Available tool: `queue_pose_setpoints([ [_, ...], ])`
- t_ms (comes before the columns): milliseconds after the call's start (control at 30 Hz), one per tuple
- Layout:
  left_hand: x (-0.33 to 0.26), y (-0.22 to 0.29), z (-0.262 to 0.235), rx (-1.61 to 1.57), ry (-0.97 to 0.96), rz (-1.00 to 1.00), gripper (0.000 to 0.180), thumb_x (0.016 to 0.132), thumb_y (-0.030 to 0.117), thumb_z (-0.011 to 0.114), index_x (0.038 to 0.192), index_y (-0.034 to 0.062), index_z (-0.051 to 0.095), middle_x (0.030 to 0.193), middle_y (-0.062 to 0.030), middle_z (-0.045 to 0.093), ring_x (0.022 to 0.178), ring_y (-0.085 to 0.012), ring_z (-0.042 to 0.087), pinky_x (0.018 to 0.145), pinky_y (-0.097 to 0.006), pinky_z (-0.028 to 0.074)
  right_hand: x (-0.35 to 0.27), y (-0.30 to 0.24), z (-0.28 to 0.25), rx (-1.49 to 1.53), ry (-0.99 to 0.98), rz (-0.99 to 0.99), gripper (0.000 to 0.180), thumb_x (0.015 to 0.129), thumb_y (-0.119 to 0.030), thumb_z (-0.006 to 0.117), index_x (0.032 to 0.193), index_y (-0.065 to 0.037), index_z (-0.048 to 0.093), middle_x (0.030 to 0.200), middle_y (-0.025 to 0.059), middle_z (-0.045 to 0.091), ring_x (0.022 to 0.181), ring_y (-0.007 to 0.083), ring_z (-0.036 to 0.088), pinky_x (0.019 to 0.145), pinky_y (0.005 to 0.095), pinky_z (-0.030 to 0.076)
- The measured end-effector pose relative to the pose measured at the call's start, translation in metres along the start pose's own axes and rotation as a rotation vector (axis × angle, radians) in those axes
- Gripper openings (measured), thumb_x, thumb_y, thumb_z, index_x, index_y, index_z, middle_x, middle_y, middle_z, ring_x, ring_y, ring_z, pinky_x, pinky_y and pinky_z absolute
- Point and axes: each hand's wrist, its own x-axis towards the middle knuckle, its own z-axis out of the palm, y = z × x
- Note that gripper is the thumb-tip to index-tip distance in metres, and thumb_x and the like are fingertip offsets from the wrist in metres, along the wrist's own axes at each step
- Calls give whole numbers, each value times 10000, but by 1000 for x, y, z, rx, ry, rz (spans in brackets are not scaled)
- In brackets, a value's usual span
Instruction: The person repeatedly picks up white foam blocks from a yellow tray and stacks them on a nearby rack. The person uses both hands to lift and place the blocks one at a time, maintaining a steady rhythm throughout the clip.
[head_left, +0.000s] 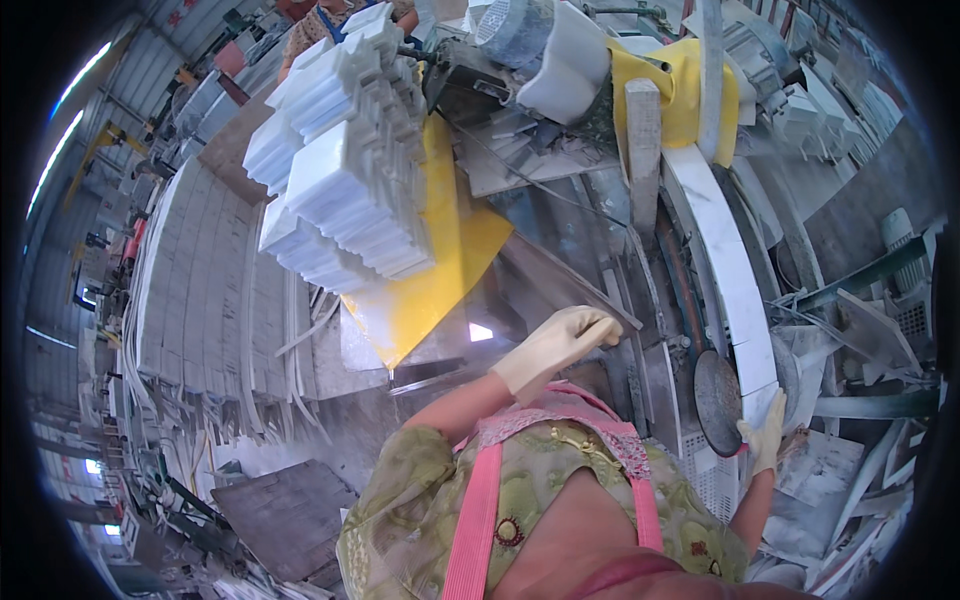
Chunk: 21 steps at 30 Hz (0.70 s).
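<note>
My left hand (565, 345), in a cream rubber glove, hovers before my chest with its fingers curled closed; nothing shows in it. At the lower right, my gloved right hand (765, 435) grips the near end of a white marble tile (758, 402), thumb on one side and fingers on the other. That tile ends a long row of grey-veined white marble tiles (722, 235) lying end to end on a narrow track. Round dark discs (717, 402) flank the row just beyond my right hand.
A tall stack of white tiles (345, 170) stands on yellow sheeting (440, 290) at the upper left. Another yellow sheet (685, 85) drapes over the track's far end beside a wooden post (643, 150). Long grey slabs (210, 290) line the left. Broken offcuts (880, 330) lie at right. Another person (335, 20) is beyond the stack.
</note>
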Motion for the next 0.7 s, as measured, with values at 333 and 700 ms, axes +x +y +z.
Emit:
queue_pose_setpoints([
  [333, 35, 14, 37, -91, 3, 139, 333, 1021, 308, 550, 1033, 26, 727, 933, -34, 729, 805, -85, 635, 743, -257, 514, -18, -33, -24, 108, 83, 133, 1147, 596, -131, 821, 1588, -28, 254, 1535, 275, 414, 1431, 419, 397, 1190, 428, 329],
  [700, 15, -16, 11, -246, 239, 56, 358, 1063, 281, 544, 1177, -44, 642, 1057, -97, 728, 965, -158, 687, 880, -302, 533, 55, -78, -15, 3, 58, -37, 1134, 599, -212, 859, 1564, -18, 294, 1462, 260, 487, 1334, 423, 493, 1121, 437, 402],
])
